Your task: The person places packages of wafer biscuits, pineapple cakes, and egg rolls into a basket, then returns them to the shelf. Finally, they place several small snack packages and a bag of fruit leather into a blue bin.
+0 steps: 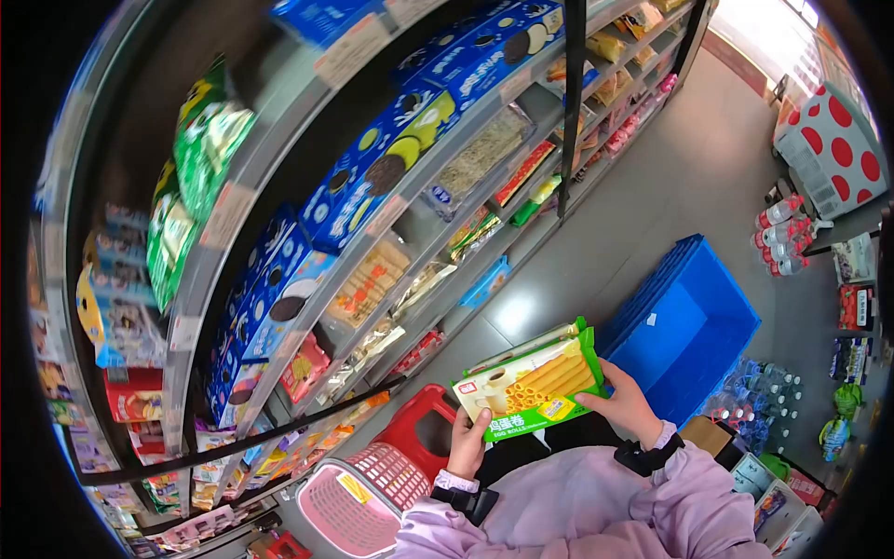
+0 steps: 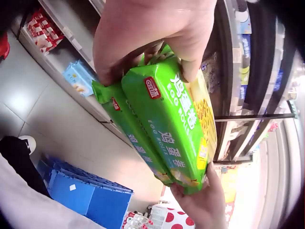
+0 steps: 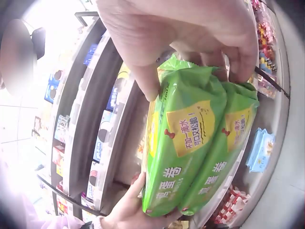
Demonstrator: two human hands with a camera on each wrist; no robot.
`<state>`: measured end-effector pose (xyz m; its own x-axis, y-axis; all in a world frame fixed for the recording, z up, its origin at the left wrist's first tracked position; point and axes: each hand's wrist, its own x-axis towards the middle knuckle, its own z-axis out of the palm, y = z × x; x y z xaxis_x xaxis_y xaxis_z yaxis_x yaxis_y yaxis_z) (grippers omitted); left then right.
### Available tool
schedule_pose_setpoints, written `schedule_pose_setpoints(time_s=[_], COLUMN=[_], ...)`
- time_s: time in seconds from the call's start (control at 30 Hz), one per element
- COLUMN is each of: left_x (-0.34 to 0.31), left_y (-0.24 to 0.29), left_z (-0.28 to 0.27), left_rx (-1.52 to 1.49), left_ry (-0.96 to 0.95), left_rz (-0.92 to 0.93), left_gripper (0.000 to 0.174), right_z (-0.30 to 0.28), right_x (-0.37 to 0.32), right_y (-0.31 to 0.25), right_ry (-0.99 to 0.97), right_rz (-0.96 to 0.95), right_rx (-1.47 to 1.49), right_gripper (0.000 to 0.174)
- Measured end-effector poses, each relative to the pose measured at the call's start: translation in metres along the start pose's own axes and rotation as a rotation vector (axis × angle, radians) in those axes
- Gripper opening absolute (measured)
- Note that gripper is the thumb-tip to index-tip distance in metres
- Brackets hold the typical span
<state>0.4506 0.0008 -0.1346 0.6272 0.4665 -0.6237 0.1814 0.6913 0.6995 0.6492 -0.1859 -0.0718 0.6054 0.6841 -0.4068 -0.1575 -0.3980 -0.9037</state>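
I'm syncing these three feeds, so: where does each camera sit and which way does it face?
Head: on the head, facing down; left hand and right hand grip two green packs by shelves; lilac sleeves show.
Left wrist: faces past that hand along the packs to the right hand.
Right wrist: mirrored, toward the left hand.
Shared: all show the packs.

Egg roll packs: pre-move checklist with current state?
1. Grip of left hand on one end of the packs: ok.
2. Grip of right hand on the other end: ok.
3. Both packs held together, none slipping out: ok.
4. Wrappers intact: cannot tell.
5. Room in basket below the left hand: cannot tell.
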Motion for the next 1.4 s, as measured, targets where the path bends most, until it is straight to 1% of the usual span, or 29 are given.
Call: schedule_pose_setpoints(time_s=[0.07,0.17,0.33,0.37,0.4,0.47,0.53,0.6,0.63,0.7,0.73,0.77,0.8,0.87,0.93,0.97,1.03,1.1,1.13,1.17,1.3,1.37,1.4], left_x=[0.01,0.025,0.056,0.062,0.07,0.087,0.102,0.119,0.127,0.147,0.156,0.166,0.176,0.199,0.223,0.235,0.258,0.278,0.287,0.295,0.319,0.329,0.335], left_y=[-0.005,-0.01,-0.022,-0.021,-0.024,-0.027,-0.036,-0.034,-0.037,-0.048,-0.051,-0.056,-0.058,-0.059,-0.064,-0.066,-0.068,-0.07,-0.069,-0.067,-0.053,-0.044,-0.041], left_z=[0.005,0.009,0.007,0.008,0.006,0.006,-0.01,-0.007,-0.01,-0.023,-0.031,-0.041,-0.044,-0.048,-0.062,-0.066,-0.074,-0.083,-0.088,-0.093,-0.105,-0.113,-0.12], left_rx=[-0.036,-0.049,-0.094,-0.179,-0.197,-0.212,-0.16,-0.17,-0.175,-0.157,-0.109,-0.115,-0.098,-0.073,-0.066,-0.053,-0.092,-0.08,-0.087,-0.092,-0.017,0.044,0.056], left_ry=[-0.015,-0.006,0.029,0.038,0.037,0.041,0.022,-0.015,0.014,0.033,0.0,-0.002,-0.002,-0.021,-0.022,-0.02,0.01,0.014,0.014,0.011,0.04,0.096,0.113], left_rz=[-0.047,-0.042,-0.017,-0.051,-0.033,0.016,0.021,0.044,0.052,0.09,0.081,0.073,0.096,0.116,0.128,0.14,0.137,0.15,0.123,0.106,0.127,0.075,0.048], left_gripper=[0.038,0.039,0.044,0.046,0.046,0.045,0.046,0.047,0.048,0.05,0.054,0.054,0.054,0.055,0.053,0.052,0.05,0.047,0.046,0.044,0.041,0.042,0.043], right_z=[-0.012,-0.021,-0.02,-0.019,-0.018,-0.009,-0.003,0.003,0.006,0.01,0.014,0.017,0.017,0.022,0.031,0.036,0.042,0.048,0.054,0.058,0.067,0.072,0.077], right_x=[0.012,0.034,0.077,0.087,0.094,0.115,0.134,0.153,0.161,0.176,0.183,0.192,0.2,0.218,0.242,0.253,0.277,0.297,0.306,0.315,0.348,0.362,0.373], right_y=[0.002,0.018,0.045,0.046,0.044,0.067,0.086,0.107,0.119,0.14,0.15,0.157,0.156,0.165,0.193,0.196,0.208,0.21,0.214,0.217,0.204,0.198,0.199], right_ry=[0.001,0.045,0.03,0.018,0.0,-0.029,-0.046,-0.054,-0.058,-0.072,-0.079,-0.085,-0.11,-0.136,-0.106,-0.092,-0.096,-0.046,-0.038,-0.033,-0.004,0.003,0.058], right_rz=[0.005,-0.18,-0.227,-0.228,-0.212,-0.225,-0.24,-0.237,-0.234,-0.177,-0.153,-0.132,-0.035,0.018,-0.156,-0.146,-0.2,-0.223,-0.176,-0.172,-0.155,-0.124,-0.163], right_rx=[-0.067,-0.128,-0.078,-0.053,-0.059,0.016,0.037,0.098,0.131,0.145,0.179,0.21,0.234,0.301,0.277,0.312,0.284,0.21,0.236,0.208,0.14,0.16,0.089], right_gripper=[0.06,0.058,0.057,0.057,0.055,0.055,0.057,0.059,0.06,0.061,0.061,0.06,0.061,0.062,0.064,0.062,0.059,0.055,0.054,0.053,0.05,0.05,0.051])
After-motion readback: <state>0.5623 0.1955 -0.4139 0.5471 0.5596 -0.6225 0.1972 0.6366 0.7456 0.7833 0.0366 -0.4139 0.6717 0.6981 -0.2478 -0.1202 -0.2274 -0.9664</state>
